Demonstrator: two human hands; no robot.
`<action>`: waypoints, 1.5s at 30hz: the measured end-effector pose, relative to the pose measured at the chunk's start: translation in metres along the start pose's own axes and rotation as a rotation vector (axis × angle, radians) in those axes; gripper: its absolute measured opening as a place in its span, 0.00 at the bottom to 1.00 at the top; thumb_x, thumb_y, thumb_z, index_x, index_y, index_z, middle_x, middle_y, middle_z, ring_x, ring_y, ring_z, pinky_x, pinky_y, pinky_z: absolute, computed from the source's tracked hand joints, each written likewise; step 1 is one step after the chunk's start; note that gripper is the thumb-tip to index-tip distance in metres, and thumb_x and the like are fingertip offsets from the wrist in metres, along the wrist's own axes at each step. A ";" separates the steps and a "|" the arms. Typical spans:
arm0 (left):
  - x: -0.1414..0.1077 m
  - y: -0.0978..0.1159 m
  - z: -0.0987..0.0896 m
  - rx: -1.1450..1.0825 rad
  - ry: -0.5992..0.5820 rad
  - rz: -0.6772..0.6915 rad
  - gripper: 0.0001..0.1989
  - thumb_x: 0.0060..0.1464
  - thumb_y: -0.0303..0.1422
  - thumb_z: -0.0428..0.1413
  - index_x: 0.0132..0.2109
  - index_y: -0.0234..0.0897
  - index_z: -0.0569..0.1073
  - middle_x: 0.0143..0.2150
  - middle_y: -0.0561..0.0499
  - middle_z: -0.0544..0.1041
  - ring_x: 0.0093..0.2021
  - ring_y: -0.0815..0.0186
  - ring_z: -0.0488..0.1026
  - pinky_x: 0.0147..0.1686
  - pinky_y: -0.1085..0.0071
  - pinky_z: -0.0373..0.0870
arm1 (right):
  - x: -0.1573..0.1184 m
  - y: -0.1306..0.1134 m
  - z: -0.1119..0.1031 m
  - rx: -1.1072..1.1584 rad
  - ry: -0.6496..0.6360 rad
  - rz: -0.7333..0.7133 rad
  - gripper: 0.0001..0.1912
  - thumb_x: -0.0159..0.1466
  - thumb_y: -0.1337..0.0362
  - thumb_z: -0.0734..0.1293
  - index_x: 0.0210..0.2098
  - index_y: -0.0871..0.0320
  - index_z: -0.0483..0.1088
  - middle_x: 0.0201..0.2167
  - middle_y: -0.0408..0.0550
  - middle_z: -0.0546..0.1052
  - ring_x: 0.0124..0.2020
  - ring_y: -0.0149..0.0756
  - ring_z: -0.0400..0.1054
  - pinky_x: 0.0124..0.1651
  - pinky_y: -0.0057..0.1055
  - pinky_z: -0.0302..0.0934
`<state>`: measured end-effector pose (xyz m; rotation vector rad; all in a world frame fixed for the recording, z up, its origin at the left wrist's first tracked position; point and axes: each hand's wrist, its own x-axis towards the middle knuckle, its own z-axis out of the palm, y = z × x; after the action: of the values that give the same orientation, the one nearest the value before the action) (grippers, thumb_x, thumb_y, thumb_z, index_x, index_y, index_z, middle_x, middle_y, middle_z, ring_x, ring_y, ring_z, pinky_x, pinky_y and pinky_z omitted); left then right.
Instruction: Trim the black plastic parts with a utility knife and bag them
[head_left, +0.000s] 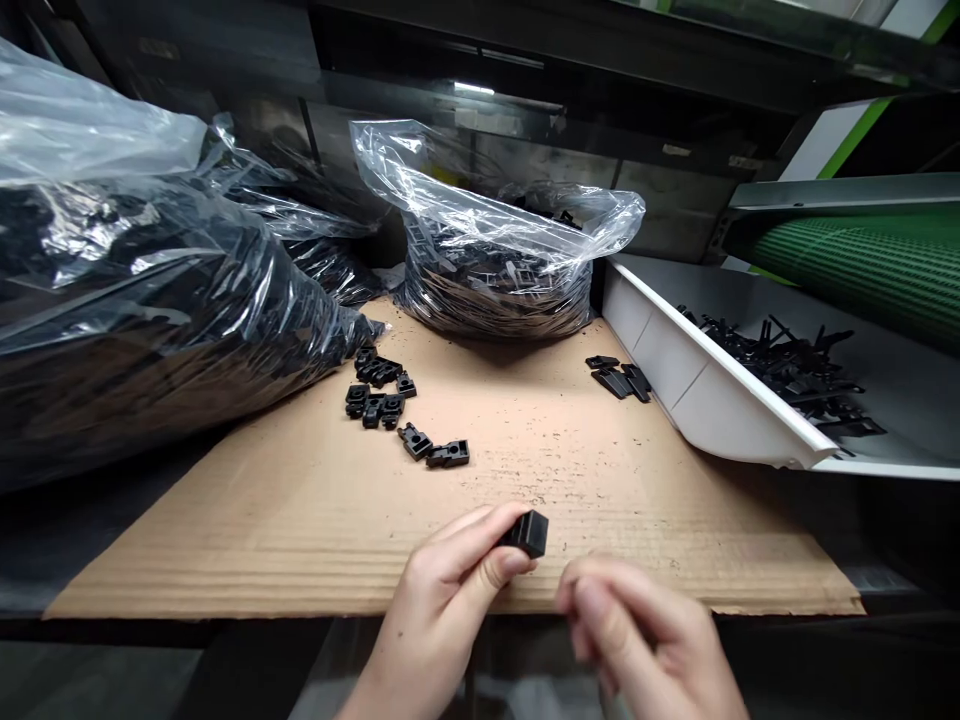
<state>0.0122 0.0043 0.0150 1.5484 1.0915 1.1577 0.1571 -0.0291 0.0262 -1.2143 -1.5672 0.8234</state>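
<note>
My left hand (450, 590) pinches a small black plastic part (534, 534) between thumb and fingers, just above the cardboard's near edge. Its square end points right, toward my other hand. To the right of it, and apart from it, is my right hand (637, 635), slightly blurred, with the fingers curled in and the thumb pressed against them. What they hold, if anything, I cannot make out. Beyond my left hand lie two black plastic parts (448, 454), with a loose cluster of similar parts (375, 403) farther back to the left.
Under everything lies a cardboard sheet (247, 540) with dark crumbs on it. A full clear bag (495, 270) stands at the back; a bigger bag (150, 320) bulges in from the left. Flat black pieces (613, 381) lie beside a white tray (705, 400) below a green belt (862, 260).
</note>
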 end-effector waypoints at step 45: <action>0.007 0.004 -0.005 -0.247 -0.100 -0.099 0.06 0.49 0.26 0.57 0.33 0.41 0.77 0.34 0.54 0.75 0.38 0.67 0.71 0.40 0.78 0.66 | 0.011 0.006 -0.009 -0.160 -0.145 -0.044 0.13 0.63 0.66 0.57 0.22 0.58 0.63 0.16 0.40 0.65 0.18 0.26 0.61 0.21 0.21 0.53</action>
<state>0.0091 0.0108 0.0214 1.3310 0.9121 1.0914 0.1666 -0.0175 0.0268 -1.2519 -1.7997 0.7836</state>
